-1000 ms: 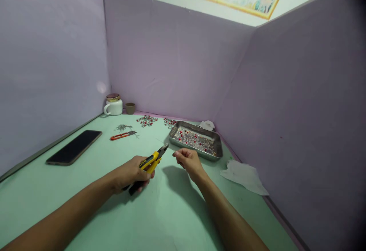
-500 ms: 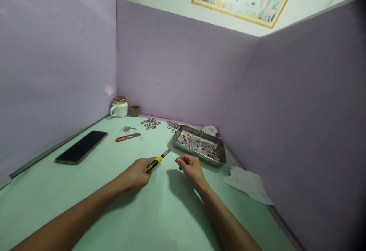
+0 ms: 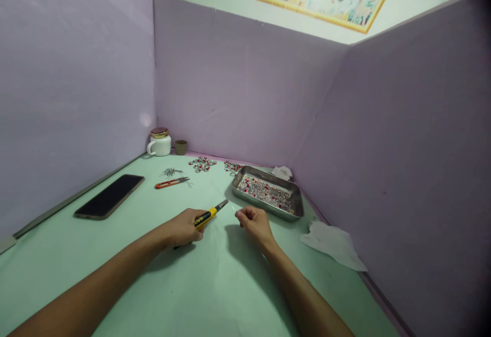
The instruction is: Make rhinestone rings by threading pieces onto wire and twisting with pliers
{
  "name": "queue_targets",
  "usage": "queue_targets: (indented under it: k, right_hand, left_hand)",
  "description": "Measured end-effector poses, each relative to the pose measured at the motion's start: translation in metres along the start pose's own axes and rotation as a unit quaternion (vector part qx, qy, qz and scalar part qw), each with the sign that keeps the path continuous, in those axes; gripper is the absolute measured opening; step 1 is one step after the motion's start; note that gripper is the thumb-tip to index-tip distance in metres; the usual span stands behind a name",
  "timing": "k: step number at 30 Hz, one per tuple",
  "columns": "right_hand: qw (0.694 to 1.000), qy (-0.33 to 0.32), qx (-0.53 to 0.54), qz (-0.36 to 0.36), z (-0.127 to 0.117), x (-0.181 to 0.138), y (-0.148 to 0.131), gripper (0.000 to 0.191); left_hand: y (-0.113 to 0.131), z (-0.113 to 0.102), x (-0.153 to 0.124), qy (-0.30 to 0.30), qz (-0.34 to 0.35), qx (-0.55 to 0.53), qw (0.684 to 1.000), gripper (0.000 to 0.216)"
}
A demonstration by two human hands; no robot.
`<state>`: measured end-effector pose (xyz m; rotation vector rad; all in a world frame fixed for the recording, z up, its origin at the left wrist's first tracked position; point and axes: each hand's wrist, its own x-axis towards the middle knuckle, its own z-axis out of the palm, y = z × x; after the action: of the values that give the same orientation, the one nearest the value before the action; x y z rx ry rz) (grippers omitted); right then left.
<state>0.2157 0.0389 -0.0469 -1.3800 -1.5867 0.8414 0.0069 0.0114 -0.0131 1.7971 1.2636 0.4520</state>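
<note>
My left hand point(image 3: 187, 227) is closed around the black and yellow handle of a utility knife point(image 3: 205, 218), its blade pointing up and right. The blade tip is close to my right hand point(image 3: 253, 223), with a small gap between them. Thumb and forefinger of that right hand are pinched on a thin clear thread point(image 3: 232, 207), of which only a short glint shows. Just beyond the right hand lies a metal tray point(image 3: 264, 209) with red, clear and amber-coloured beads in it.
Orange thread snips point(image 3: 169, 183) and a heap of cut thread ends point(image 3: 172, 173) lie left. Beaded pieces point(image 3: 202, 164) are at the back. A phone point(image 3: 109, 197), white mug point(image 3: 160, 144), small brown cup point(image 3: 181, 147) and white paper point(image 3: 333, 245) stand or lie around. Purple partitions point(image 3: 245, 81) enclose the table.
The knife has turned a little in my left hand, and its rear end now shows below the hand. My right hand has hardly moved. The view has tilted slightly.
</note>
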Motion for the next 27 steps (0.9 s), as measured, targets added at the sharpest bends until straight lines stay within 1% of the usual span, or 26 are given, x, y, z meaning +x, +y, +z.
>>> queue_targets:
  k: [14,21,25,27]
  right_hand:
    - [0.998,0.017,-0.055,-0.037,0.001,0.0,0.007,0.022]
    - [0.997,0.019,-0.065,-0.043,0.001,0.0,0.009,0.023]
    - [0.996,0.022,-0.072,-0.05,0.002,0.001,0.011,0.023]
    - [0.995,0.024,-0.076,-0.054,0.002,0.001,0.012,0.022]
  left_hand:
    - [0.0,0.001,0.002,0.004,-0.001,0.001,1.0,0.029]
    - [0.004,0.0,0.001,-0.003,-0.003,-0.002,1.0,0.028]
    - [0.008,-0.001,0.0,-0.003,-0.012,-0.001,1.0,0.021]
    - [0.01,-0.001,-0.001,-0.003,-0.015,0.001,1.0,0.021]
